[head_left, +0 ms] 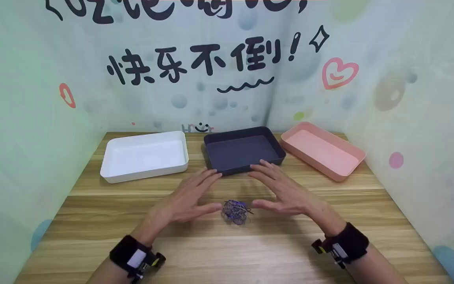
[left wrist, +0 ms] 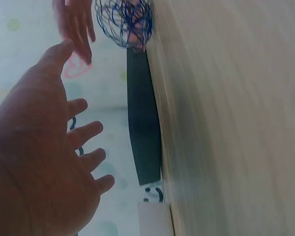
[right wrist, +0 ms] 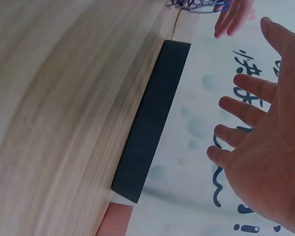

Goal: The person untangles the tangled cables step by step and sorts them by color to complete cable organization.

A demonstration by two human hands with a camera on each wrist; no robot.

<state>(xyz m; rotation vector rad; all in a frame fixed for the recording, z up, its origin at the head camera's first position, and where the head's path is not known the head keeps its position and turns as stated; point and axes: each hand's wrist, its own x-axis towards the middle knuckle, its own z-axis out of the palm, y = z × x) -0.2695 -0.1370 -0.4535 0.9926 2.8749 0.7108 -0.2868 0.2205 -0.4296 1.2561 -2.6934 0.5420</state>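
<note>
A loose tangle of blue and silvery wire [head_left: 236, 212] lies on the wooden table between the two hands. To its left is my left hand [head_left: 185, 201], fingers spread and straight, holding nothing; the thumb tip comes close to the tangle in the head view. My right hand [head_left: 284, 191] mirrors it on the other side, fingers extended and nothing gripped. In the left wrist view the wire tangle [left wrist: 125, 22] shows at the top, beyond the left thumb. Only its lower edge [right wrist: 199, 6] enters the right wrist view.
Three shallow trays stand along the back of the table: a white tray [head_left: 144, 174] at left, a dark navy tray [head_left: 244, 148] in the middle, a pink tray [head_left: 323, 152] at right. Printed curtains [head_left: 227, 106] enclose the back and both sides.
</note>
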